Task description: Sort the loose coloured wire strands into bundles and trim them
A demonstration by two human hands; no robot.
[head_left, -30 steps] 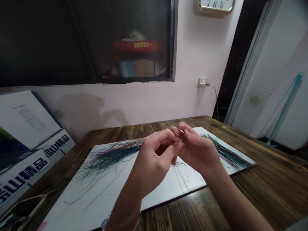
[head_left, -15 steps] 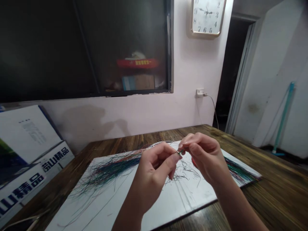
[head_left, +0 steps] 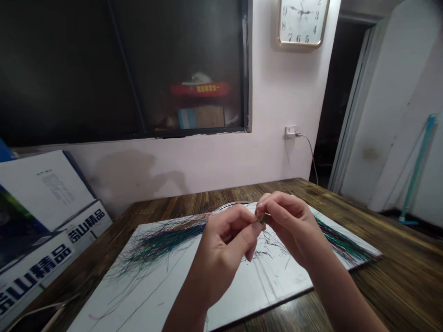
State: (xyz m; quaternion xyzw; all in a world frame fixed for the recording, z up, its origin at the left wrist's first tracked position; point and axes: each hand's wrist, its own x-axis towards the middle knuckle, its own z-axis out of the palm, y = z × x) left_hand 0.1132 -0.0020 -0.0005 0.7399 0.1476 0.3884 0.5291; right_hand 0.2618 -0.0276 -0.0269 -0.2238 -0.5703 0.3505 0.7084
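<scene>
My left hand (head_left: 224, 251) is closed, thumb and forefinger pinching a thin green wire (head_left: 263, 221) above the white board (head_left: 180, 286). Right beside it, my right hand (head_left: 292, 226) has its fingertips pressed on the same small piece; most of the wire is hidden by the fingers. A spread bundle of thin coloured wires (head_left: 162, 244) lies on the board to the left. Another bundle, mostly green and dark (head_left: 346, 242), is at the right. Short dark wire scraps (head_left: 258, 255) are scattered under my hands.
The board rests on a dark wooden table (head_left: 394, 272). White boxes with blue lettering (head_left: 51, 258) stand at the left, and a phone-like dark object (head_left: 39, 320) lies at the lower left. Behind are a wall, a socket with a plugged cable (head_left: 291, 133) and a clock (head_left: 301, 23).
My right fingers have drawn closer in around the wire at the left fingertips, covering more of it. The left hand keeps its pinch. The view has shifted slightly.
</scene>
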